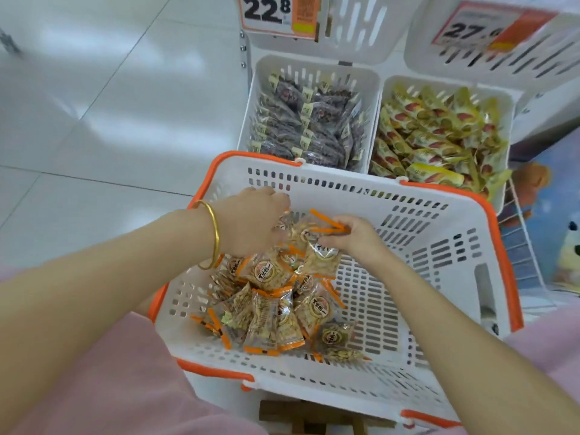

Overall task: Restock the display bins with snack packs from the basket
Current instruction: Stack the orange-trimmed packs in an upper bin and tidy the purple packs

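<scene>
Snack packs (276, 312), small clear pouches with orange-edged seals and round labels, lie heaped in the left half of a white slotted plastic basket with an orange rim (439, 246); its right half shows bare floor slots. At far left, pale glossy floor tiles (78, 120) fill the view, and a pink garment (94, 387) covers the lower left corner. The left hand (251, 221), with a gold bangle (213, 237) on its wrist, reaches down into the heap with fingers curled over the topmost packs; whether it actually grips one is hard to tell, since the fingertips are hidden behind the wrappers. Just to its right, the right hand (354, 237) pinches the orange sealed edge of one raised pack (323, 259), which hangs below the fingers above the pile. Behind the basket, a white slotted display bin (317, 114) holds dark reddish-brown packets with small pale labels, and the neighbouring white bin (439, 133) to its right is piled with yellow wrappers marked in red. Above them, a white and orange price card (276, 14) reads 22.8, and a second, blurred card (489, 26) farther right begins with 27. At the right edge stands a blurred colourful printed panel (552, 215) behind a thin white wire frame.
</scene>
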